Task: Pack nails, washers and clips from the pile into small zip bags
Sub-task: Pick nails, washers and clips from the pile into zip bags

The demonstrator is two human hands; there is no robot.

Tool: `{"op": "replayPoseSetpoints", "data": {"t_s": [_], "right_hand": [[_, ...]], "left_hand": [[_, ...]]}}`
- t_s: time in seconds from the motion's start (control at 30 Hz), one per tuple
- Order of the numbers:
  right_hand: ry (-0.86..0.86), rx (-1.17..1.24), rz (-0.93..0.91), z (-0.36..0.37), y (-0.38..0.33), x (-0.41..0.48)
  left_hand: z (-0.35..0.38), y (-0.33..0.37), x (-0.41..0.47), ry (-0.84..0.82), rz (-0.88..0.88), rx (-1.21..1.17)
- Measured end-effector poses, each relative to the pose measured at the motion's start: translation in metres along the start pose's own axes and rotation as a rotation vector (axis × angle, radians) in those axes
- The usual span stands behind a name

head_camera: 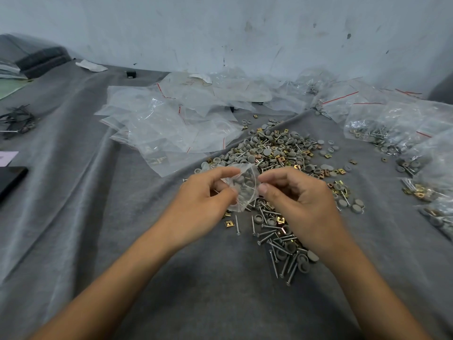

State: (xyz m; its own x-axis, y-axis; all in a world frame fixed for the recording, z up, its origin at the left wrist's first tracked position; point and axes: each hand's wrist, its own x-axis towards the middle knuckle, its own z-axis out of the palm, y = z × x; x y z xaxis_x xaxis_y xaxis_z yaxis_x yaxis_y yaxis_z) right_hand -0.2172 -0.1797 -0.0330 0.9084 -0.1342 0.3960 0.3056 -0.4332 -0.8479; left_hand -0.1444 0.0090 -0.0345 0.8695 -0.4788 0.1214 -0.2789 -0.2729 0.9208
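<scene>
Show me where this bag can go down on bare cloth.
Bare cloth lies at the near edge, this side of the loose nails, and widely left of the left hand, below the empty bags. Crowded: the pile beyond the right hand and small bag, the filled bags at far right.

Over a counter (73, 217) draped in grey cloth, the person's left grip (203, 197) and right grip (299, 200) pinch opposite edges of a small clear zip bag (242, 187) that holds grey washers. Behind and beneath it spreads the pile (277, 150) of grey washers, brass-coloured square clips and nails, with loose nails (282, 256) trailing under the right wrist. Empty bags (166, 123) with red strips lie heaped beyond on the left. Filled bags (382, 128) sit along the right edge.
</scene>
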Motion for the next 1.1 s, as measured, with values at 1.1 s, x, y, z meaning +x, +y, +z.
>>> {"op": "replayPoseSetpoints", "data": {"t_s": [1.1], "right_hand": [[-0.121, -0.632, -0.024, -0.009, 0.010, 0.001]], "left_hand": [[-0.003, 0.006, -0.002, 0.036, 0.002, 0.027]]}}
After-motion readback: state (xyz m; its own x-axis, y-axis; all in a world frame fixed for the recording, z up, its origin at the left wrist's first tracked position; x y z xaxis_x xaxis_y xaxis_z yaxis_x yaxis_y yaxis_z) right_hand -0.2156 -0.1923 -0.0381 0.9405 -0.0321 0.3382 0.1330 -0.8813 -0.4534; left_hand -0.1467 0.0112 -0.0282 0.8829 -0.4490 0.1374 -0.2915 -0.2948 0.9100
